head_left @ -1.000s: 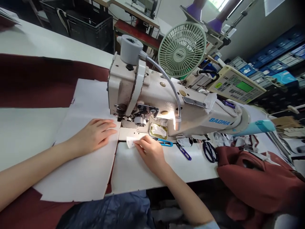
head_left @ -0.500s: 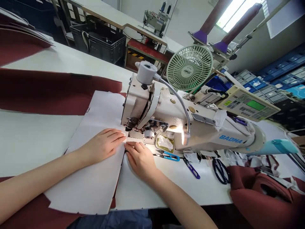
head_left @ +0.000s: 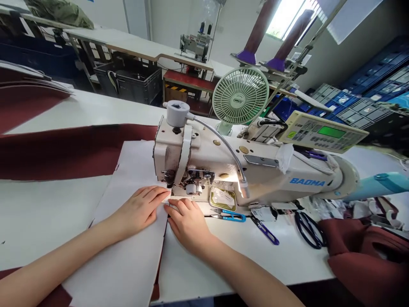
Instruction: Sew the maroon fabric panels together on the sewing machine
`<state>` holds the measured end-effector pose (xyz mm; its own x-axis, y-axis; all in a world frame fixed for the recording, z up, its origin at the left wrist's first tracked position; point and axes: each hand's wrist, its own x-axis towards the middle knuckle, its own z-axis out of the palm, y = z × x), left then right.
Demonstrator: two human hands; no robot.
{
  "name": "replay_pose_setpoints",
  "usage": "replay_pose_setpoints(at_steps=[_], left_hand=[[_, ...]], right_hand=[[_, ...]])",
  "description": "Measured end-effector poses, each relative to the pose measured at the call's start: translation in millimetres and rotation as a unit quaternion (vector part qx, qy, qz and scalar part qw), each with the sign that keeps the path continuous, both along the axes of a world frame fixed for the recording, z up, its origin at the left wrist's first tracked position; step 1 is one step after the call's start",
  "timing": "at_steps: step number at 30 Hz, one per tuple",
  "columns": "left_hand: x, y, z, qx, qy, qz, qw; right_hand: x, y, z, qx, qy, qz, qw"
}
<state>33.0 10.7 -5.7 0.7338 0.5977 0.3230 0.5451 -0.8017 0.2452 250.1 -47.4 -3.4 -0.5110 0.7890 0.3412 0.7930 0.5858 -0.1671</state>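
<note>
A white sheet-like piece lies over dark red material and reaches the needle area of the white sewing machine. My left hand rests flat on the white piece, fingers stretched toward the needle. Just right of it, my right hand has its fingertips at the piece's right edge, thumb and fingers bent close together over that edge. The presser foot and needle are partly hidden behind the machine head.
Blue thread snips, purple snips and black scissors lie right of my hands. A small tin sits beside the machine. Behind stands a green fan; red fabric is heaped at the right.
The head view has shifted, so the machine and hands appear lower. Both hands stay beside the needle on the white piece, with little visible movement relative to the machine.
</note>
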Motion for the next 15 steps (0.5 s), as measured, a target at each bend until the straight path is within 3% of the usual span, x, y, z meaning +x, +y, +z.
replay_pose_setpoints(at_steps=[8, 15], left_hand=[[3, 0, -1.0, -0.014, -0.001, 0.015, 1.000], [6, 22, -2.6, 0.020, -0.022, 0.010, 1.000]], right_hand=[[1, 2, 1.1, -0.017, -0.003, 0.008, 1.000], [-1, 12, -0.1, -0.040, 0.000, -0.024, 0.999]])
